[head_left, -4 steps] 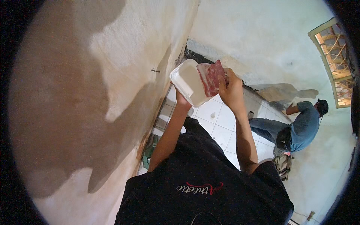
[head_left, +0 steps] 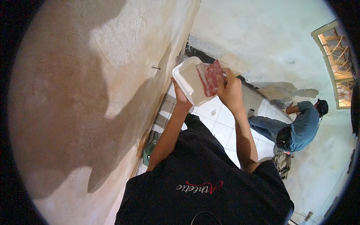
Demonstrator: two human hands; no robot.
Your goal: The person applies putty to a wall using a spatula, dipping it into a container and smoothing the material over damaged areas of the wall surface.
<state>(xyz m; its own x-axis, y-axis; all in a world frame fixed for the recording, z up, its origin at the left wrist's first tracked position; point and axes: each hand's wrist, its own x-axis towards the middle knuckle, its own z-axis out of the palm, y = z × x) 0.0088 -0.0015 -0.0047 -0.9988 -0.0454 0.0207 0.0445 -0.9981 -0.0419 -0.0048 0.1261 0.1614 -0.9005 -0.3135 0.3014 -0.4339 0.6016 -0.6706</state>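
My left hand [head_left: 181,96] is closed on a white rectangular plastic tub [head_left: 177,80], supporting it from below and the near side. The tub is tilted, and pale, creamy paste [head_left: 191,79] lies inside it. Pinched in my right hand [head_left: 230,91] is a thin, flat red putty spreader [head_left: 212,79], its surface smeared with whitish residue. A whiter band of paste runs along the spreader's left edge, which is over the tub's opening. Whether that edge touches the paste, I cannot tell.
A patchy plastered wall [head_left: 131,48] rises close on the left, with a small metal hook [head_left: 156,68] sticking out. White tiles [head_left: 222,132] cover the floor. To the right, another person [head_left: 304,125] bends toward the far wall, below a latticed window [head_left: 336,62]. Cloth [head_left: 283,165] lies behind them.
The tub and my left hand have shifted very slightly to the right, and the whole view has moved a little. Both hands keep their hold on the tub and the spreader.
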